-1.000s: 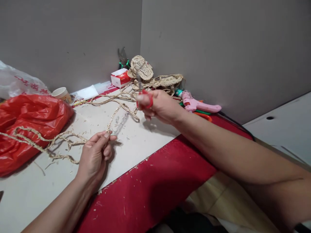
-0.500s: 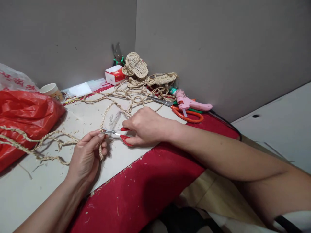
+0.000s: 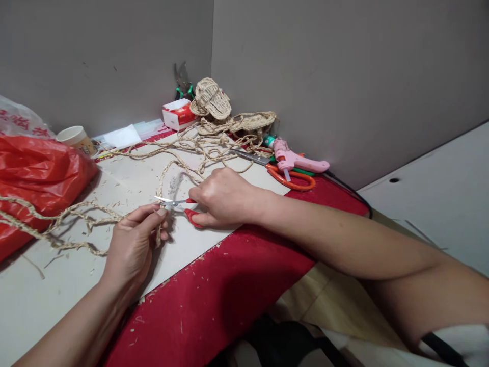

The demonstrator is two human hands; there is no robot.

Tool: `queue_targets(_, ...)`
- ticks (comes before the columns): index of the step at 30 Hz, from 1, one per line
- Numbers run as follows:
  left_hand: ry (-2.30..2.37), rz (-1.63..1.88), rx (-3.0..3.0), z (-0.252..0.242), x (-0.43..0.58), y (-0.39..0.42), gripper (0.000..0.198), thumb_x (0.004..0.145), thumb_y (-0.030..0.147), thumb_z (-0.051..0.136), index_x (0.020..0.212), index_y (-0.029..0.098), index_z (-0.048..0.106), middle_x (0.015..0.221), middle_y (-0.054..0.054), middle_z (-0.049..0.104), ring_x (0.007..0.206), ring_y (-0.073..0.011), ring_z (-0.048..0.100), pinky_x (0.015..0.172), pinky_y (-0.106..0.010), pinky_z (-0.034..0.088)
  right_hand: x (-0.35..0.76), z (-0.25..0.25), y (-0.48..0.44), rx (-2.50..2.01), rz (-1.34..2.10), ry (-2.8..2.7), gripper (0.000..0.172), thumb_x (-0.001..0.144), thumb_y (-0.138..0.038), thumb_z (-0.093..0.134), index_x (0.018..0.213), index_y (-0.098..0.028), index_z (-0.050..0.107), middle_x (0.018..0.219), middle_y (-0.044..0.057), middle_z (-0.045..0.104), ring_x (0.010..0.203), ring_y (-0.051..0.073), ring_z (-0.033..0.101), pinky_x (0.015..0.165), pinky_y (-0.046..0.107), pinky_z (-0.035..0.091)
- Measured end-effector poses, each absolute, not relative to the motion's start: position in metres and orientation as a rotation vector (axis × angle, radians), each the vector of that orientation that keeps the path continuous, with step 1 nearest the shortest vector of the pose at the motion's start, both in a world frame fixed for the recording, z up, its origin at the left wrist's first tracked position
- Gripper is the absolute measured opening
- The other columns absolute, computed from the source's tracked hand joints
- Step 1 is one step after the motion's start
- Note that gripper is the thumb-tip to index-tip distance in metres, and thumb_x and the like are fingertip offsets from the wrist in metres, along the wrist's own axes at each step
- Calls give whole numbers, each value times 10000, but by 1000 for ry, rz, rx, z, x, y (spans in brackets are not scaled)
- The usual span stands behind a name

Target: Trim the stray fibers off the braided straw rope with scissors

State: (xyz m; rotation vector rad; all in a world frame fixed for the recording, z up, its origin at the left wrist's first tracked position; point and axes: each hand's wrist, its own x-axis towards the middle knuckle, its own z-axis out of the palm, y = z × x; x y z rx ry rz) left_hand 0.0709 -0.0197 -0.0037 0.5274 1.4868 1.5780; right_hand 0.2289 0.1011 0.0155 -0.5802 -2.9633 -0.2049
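My left hand (image 3: 133, 242) pinches a braided straw rope (image 3: 76, 214) between thumb and fingers, low over the pale board (image 3: 126, 178). My right hand (image 3: 223, 196) is closed on small red-handled scissors (image 3: 179, 205). Their blades point left and reach the rope right at my left fingertips. The rope runs left across the board and back to a tangle at the rear.
A red plastic bag (image 3: 42, 173) lies at the left with a paper cup (image 3: 74, 137) behind it. At the back corner are woven straw pieces (image 3: 214, 99), a red-white box (image 3: 178, 113), pliers (image 3: 182, 84), large orange scissors (image 3: 286, 176) and a pink glue gun (image 3: 296, 160). Red cloth (image 3: 229, 285) covers the near edge.
My right hand came down from the back corner with the small scissors and brought the blades to the rope at my left fingertips. The left hand stayed in place.
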Motion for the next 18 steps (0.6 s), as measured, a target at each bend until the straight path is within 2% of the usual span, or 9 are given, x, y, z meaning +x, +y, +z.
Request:
queue_targets(9,1494,1592,494,-6,71,-20,191,590,152,840,741,148,724,690,-29,661,510,-74,540,449,-168,391,228,20,99,-580,-61,-3038,360,845,-440,489,825,-173,729,743,88,732,611,174,562,559,311,182)
queue_targets(18,1488,1593,478,-5,71,-20,191,590,161,840,738,149,720,643,-22,643,465,-64,506,445,-168,380,230,21,101,-514,69,-3019,295,843,-356,493,763,-177,714,670,39,676,511,105,335,550,294,167)
